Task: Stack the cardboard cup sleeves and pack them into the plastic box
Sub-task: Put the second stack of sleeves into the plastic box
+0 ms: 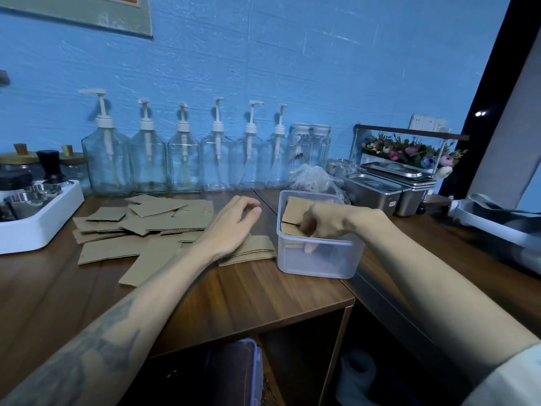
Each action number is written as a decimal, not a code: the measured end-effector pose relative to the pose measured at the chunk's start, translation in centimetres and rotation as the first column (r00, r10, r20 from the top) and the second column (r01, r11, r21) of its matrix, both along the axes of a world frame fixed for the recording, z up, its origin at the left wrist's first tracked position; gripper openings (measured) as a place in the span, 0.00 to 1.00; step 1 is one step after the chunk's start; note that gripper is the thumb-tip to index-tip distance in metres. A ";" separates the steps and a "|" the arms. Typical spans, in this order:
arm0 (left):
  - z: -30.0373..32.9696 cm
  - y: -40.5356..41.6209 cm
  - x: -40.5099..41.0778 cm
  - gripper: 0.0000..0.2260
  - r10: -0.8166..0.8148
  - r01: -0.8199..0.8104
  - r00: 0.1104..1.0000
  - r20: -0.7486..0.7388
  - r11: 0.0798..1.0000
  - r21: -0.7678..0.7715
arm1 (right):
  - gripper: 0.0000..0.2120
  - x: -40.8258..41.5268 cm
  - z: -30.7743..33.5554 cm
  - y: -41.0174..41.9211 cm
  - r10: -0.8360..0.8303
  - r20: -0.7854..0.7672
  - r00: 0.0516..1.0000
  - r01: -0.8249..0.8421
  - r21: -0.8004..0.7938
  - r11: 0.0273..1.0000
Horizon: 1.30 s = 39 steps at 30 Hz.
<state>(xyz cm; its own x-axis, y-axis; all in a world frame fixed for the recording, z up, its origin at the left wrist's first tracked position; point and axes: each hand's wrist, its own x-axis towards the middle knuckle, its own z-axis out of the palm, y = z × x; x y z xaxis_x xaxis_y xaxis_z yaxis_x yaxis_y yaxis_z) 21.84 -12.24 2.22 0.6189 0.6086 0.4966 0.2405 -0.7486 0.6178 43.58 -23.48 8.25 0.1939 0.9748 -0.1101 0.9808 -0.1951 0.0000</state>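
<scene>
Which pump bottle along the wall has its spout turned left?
The leftmost pump bottle, beside the white tray. It is the largest-looking, and its spout points left; the other five show shorter heads turned otherwise.

Left forearm (pixel 96 335): my bare arm carried a dark tattoo running from near the elbow toward the wrist.
Right sleeve (pixel 509 376): I wore a pale, whitish sleeve pushed up to the elbow.
Hands: I wore no gloves.

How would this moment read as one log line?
right hand: holding brown cardboard sleeves inside clear plastic box | left hand: open over loose sleeves pile | packing unfinished
</scene>
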 end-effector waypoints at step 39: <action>-0.4 0.3 0.7 0.13 -0.053 0.053 0.999 -0.009 0.999 -0.013 | 0.09 2.2 1.0 1.2 -0.035 0.058 0.998 0.005 0.454 0.891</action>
